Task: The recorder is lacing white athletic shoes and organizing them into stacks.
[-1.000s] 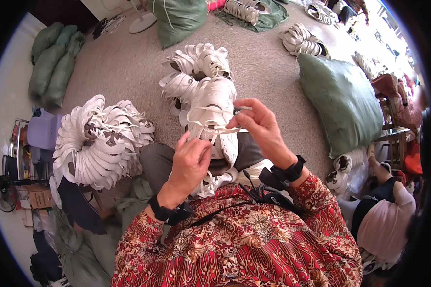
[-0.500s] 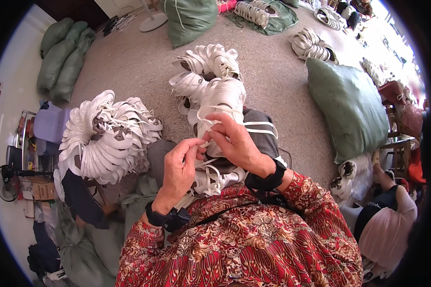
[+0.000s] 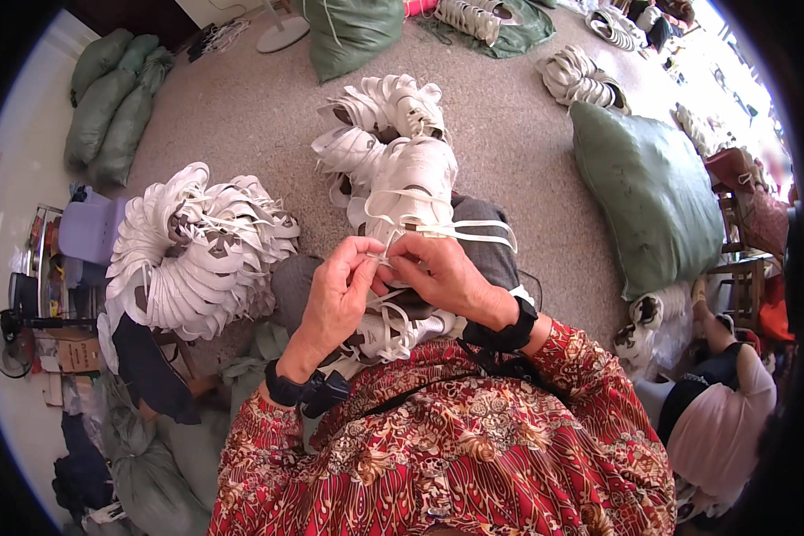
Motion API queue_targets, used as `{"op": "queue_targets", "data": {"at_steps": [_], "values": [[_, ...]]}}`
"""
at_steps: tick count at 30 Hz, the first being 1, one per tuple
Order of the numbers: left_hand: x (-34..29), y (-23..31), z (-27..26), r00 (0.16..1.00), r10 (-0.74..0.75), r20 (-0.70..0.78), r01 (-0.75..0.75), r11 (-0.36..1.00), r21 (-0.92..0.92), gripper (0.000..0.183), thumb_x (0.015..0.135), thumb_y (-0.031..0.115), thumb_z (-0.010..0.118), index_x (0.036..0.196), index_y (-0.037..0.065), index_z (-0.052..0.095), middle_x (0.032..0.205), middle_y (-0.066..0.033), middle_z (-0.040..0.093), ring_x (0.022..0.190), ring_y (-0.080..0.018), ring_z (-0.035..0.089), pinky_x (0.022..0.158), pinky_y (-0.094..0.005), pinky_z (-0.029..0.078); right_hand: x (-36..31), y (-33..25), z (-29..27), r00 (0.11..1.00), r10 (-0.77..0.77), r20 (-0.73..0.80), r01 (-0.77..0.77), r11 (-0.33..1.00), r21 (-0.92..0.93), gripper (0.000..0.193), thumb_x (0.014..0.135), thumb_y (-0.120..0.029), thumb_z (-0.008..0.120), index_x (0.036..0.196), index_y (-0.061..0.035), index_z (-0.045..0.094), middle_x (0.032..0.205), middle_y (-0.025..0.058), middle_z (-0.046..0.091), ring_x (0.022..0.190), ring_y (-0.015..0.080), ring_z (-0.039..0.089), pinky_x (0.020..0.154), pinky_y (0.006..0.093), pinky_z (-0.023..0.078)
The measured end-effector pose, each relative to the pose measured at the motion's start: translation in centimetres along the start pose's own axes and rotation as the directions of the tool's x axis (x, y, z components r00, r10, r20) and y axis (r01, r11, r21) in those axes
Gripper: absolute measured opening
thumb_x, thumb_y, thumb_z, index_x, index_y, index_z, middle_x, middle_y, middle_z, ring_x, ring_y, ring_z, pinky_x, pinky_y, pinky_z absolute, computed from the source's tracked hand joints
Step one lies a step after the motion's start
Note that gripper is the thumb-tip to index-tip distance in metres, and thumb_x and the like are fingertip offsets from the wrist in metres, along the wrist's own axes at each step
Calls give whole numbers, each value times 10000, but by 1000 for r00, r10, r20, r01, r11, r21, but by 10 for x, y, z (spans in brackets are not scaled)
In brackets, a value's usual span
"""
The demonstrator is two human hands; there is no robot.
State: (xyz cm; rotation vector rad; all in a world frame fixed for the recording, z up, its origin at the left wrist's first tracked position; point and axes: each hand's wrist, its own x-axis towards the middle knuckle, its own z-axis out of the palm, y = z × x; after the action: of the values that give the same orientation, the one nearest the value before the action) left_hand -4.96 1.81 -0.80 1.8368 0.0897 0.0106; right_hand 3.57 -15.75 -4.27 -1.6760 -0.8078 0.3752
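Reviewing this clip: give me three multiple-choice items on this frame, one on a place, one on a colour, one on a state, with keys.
1. Where is the big stack of white shoe uppers?
A. on the person's left
B. on the person's right
C. behind the green sack

2. What colour is the lace being handled?
A. black
B. white
C. red

3. How are the left hand and right hand?
A. resting apart on the floor
B. one raised overhead
C. together, fingertips pinching the lace at the white shoe upper

Key: 1 A, the stack lies left of the knees; 2 B, the strands are white; 3 C, both hands meet over the lap.
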Motion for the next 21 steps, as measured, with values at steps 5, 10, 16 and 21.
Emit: {"op": "queue_targets", "data": {"at_steps": [5,10,16,21], "values": [[3,-2,2,997,76,-12,-75,996,54,125,1042,96,518,1075,-9,579,808,-69,691,697,-106,644,648,-254,521,-2,-5,-1,999,-41,30,43,997,-61,127,925,-116,609,967,-2,644,776,189,674,731,350,685,649,410,528],[2,-4,7,991,80,-104,-65,988,139,200,1007,127,590,1153,-9,576,946,-103,682,860,-149,657,751,-289,524,-2,0,-7,969,-244,-29,231,944,-237,130,900,-106,611,979,-5,627,790,200,663,748,412,653,657,482,509],[14,-89,41,958,254,-136,-124,791,599,936,807,431,775,1445,-92,332,1424,-303,448,1307,-451,458,1088,-519,356,-14,-29,-3,959,-265,105,264,964,28,146,916,-68,632,1057,-29,644,906,182,666,837,342,677,734,407,541],[30,-82,53,972,168,-162,-40,803,595,1053,817,538,738,1490,-98,238,1502,-307,352,1368,-458,384,1117,-554,305,-29,-83,19,753,-438,492,243,879,411,105,956,-80,631,1029,-12,663,936,122,667,927,304,647,849,411,512]]}}
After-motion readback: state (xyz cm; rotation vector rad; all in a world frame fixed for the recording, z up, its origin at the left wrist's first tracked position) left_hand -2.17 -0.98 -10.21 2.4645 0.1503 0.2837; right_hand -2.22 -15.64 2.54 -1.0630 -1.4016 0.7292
